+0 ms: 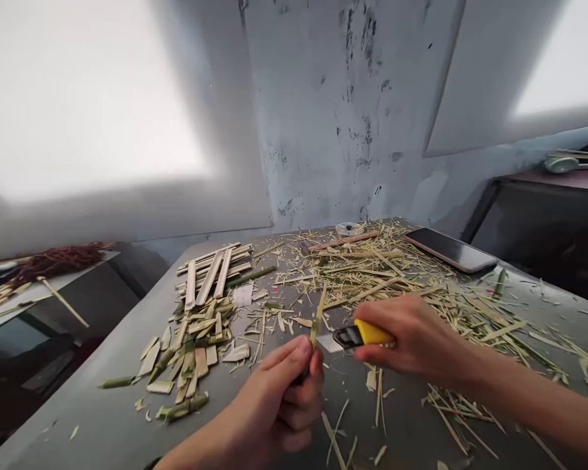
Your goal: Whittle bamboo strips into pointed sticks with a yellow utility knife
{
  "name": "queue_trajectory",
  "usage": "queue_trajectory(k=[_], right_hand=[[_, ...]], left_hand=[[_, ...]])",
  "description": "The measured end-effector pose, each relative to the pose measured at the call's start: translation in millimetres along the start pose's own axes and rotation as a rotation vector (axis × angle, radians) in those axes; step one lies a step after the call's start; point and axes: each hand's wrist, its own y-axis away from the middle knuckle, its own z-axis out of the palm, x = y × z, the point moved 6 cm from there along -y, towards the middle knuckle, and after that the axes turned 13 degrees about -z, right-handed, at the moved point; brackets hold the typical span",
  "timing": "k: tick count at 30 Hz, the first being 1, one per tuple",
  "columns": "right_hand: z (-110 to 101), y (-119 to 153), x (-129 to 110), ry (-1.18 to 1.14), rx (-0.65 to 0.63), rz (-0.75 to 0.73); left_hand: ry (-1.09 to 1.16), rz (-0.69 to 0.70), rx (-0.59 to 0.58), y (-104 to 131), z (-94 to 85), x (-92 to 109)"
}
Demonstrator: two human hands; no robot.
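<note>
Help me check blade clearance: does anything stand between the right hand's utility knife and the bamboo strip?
Nothing visible does: the yellow utility knife in the right hand has its blade right beside the bamboo strip; contact is unclear. The left hand grips the strip's near end.

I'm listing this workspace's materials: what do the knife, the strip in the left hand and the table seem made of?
Knife: handle, probably plastic, by its smooth, even yellow; blade, likely steel, by its flat grey look.
Strip: probably raw bamboo, by its green patches and pale, woody look.
Table: smooth grey, slight sheen; painted metal or laminate, the look leaves it open.
</note>
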Motion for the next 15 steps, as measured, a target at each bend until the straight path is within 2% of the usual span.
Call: queue_trajectory(k=[5, 10, 13, 15], right_hand=[[-4, 0, -13, 0.116, 0.051, -0.071], [0, -2, -22, 0.235, 0.055, -0.09], [0, -7, -22, 0.385, 0.024, -0.168], [-9, -8, -4, 0.5, 0.007, -0.129]], left_hand=[[0.027, -0.006, -0.013, 1, 1.7, -8], [-0.049, 0.109, -0.115, -21, -4.9, -17], [0.004, 0.19, -0.056, -29, -13.8, -22], [0.017, 0.16, 0.0, -28, -16.1, -28]])
